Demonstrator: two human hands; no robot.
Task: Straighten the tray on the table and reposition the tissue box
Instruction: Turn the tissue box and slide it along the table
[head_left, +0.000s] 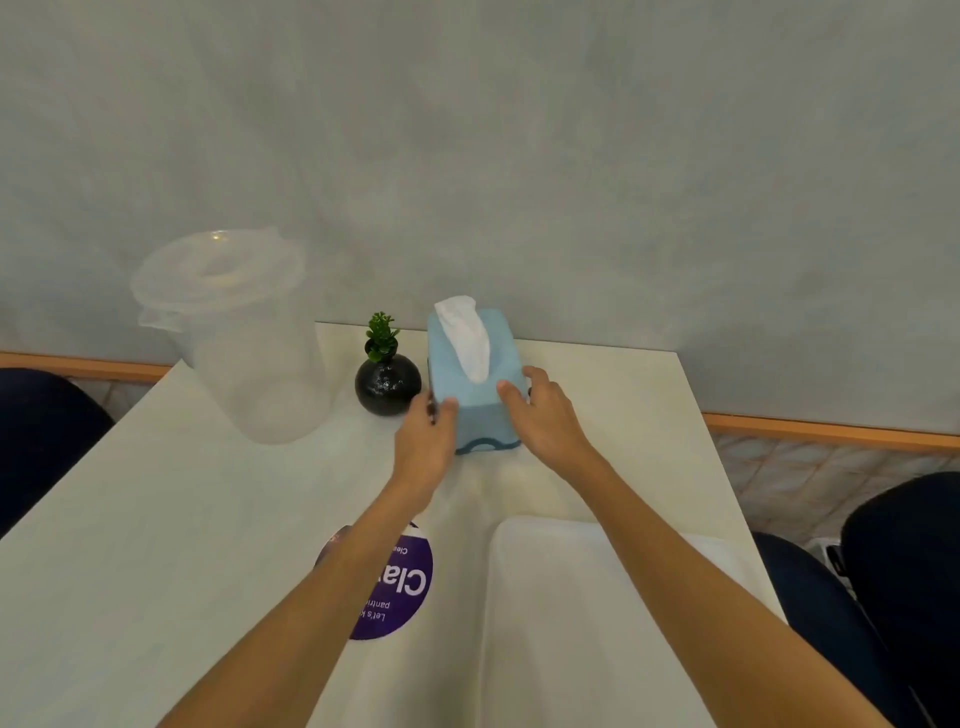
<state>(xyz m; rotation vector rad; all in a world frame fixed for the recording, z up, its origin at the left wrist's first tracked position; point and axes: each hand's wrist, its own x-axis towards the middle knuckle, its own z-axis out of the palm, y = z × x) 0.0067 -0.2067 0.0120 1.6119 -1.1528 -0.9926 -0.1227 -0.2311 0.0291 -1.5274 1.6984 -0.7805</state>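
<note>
Both hands are on the tissue box (470, 382), one per side. The left hand (423, 441) is cupped against the box's left face, thumb hooked over the near top corner, remaining fingers hidden behind the box wall. The right hand (543, 410) presses the right face, thumb on the top edge, fingers curled around the far side. Each hand is partly closed around the box; together they grip it between them. The box is light blue with a darker band at its base, and a white tissue (465, 338) stands up out of the top slot. The box's base meets the table (156, 519); whether it is lifted at all cannot be told.

Just left of the left hand sits a round black vase (387, 384) with a small green plant. Further left stands a clear plastic pitcher (244, 338) with a lid.

The white tray (561, 623) lies below the right forearm, near the table's right edge, its sides running roughly along that edge. Under the left forearm is a round purple sticker (400, 587), partly covered by the arm.
</note>
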